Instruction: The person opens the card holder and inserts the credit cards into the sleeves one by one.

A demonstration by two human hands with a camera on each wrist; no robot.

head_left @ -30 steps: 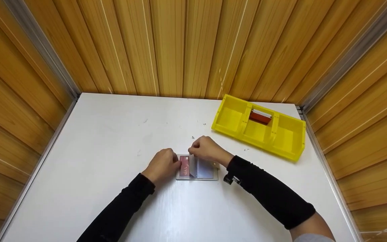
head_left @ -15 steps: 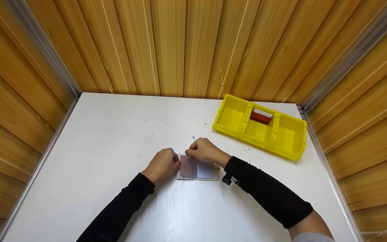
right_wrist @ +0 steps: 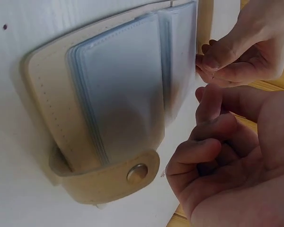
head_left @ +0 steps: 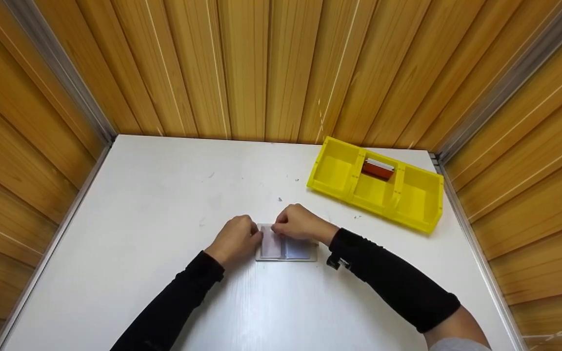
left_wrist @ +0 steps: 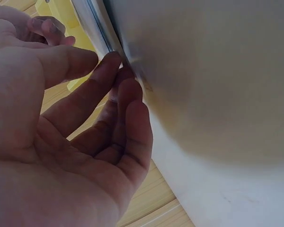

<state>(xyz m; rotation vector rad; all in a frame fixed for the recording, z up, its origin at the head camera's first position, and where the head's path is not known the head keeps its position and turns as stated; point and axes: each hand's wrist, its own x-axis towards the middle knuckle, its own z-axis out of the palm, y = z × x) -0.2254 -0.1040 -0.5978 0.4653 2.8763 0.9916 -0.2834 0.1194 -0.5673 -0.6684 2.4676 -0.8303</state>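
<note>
A cream card holder (head_left: 313,253) lies open on the white table, its clear plastic sleeves (head_left: 298,249) spread to both sides. A pale pinkish sleeve (head_left: 271,246) lies on the left half. My left hand (head_left: 236,240) pinches the holder's left edge between thumb and fingers; the left wrist view shows the fingertips (left_wrist: 117,57) at that edge. With curled fingers, my right hand (head_left: 301,223) is at the far edge of the sleeves, thumb and index finger together there. In the right wrist view a snap strap (right_wrist: 106,182) stands out from the holder's right side.
Beyond the right hand, a yellow three-part tray (head_left: 372,209) stands at the table's back right. A red and white box-like item (head_left: 378,169) leans in its middle compartment. Wood-patterned walls (head_left: 242,73) enclose the table (head_left: 173,175) at the back and sides.
A clear sleeve that stood raised over the pink card now lies flat on the left, and the pink has grown paler. My right hand shifted slightly left, then back right and nearer. The left stayed.
</note>
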